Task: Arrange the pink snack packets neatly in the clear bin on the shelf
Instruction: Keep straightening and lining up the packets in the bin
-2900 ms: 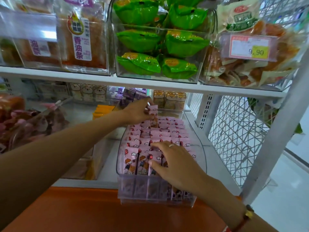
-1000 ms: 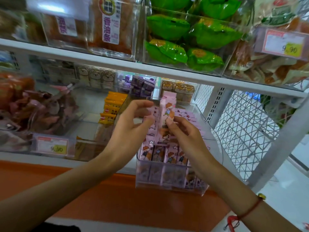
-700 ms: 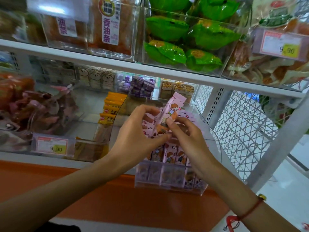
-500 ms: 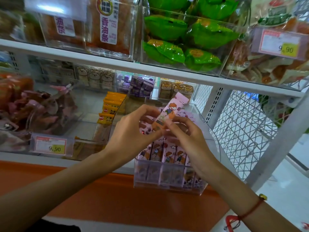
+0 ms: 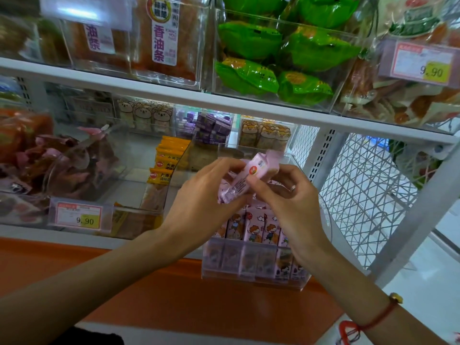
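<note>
A clear bin [image 5: 251,270] juts out over the front edge of the lower shelf, filled with upright pink snack packets [image 5: 256,226] printed with cartoon children. Above the bin I hold one pink packet [image 5: 251,171] tilted, its back side toward me. My left hand [image 5: 206,202] grips its lower left end. My right hand [image 5: 291,205] pinches its middle from the right. My hands hide most of the packets in the bin's rear.
Yellow packets [image 5: 165,161] stand in a bin to the left, with a 9.90 price tag [image 5: 79,217] in front. Purple boxes [image 5: 211,128] sit at the back. Green packets [image 5: 273,58] fill the upper shelf bin. A white wire mesh panel [image 5: 361,190] closes the right side.
Both hands left the packets in the bin and lifted one out. It has since tipped from upright to slanted and turned, so its back now faces me.
</note>
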{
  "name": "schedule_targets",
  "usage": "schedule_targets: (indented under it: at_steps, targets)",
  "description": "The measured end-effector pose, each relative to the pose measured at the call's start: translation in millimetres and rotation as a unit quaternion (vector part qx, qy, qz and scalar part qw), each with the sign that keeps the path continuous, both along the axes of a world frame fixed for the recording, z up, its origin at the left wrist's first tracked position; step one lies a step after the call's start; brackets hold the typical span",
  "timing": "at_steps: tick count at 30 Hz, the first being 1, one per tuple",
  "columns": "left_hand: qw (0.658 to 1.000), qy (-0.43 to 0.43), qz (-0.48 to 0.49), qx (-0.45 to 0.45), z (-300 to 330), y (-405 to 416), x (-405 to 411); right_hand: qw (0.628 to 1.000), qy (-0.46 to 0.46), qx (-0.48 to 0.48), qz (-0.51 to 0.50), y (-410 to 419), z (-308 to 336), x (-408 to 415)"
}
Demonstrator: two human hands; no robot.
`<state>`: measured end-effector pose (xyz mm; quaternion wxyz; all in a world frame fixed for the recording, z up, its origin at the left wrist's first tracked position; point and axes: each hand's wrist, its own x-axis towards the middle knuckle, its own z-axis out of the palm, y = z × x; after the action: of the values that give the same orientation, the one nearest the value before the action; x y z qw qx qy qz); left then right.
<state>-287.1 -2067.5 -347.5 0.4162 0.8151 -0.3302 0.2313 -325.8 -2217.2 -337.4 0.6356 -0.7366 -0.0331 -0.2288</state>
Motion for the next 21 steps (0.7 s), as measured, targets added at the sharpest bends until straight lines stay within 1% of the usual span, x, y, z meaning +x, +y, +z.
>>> schedule_targets:
  at_steps: [3,7,12,14,18,21]
  targets:
    - [0.999,0.022,-0.024,-0.031,3.0,3.2,3.5,1.0,-0.001,0.008,0.019,0.6,1.3,-0.2]
    - [0.99,0.115,-0.062,-0.054,6.2,4.4,3.7,0.998,0.028,0.025,0.043,-4.6,4.1,2.3]
    - [0.964,0.206,-0.15,-0.078,10.8,0.0,-2.2,0.996,0.069,0.052,0.023,-9.0,3.7,4.8]
    - [0.955,0.237,-0.163,-0.081,11.2,-1.0,-1.8,0.994,0.081,0.072,0.022,-10.2,3.1,5.4]
    - [0.946,0.265,-0.164,-0.087,11.6,-2.1,-1.3,0.993,0.081,0.08,0.023,-10.9,2.5,5.8]
    - [0.944,0.264,-0.171,-0.098,12.2,-1.5,-1.4,0.995,0.065,0.064,0.03,-10.7,4.3,4.7]
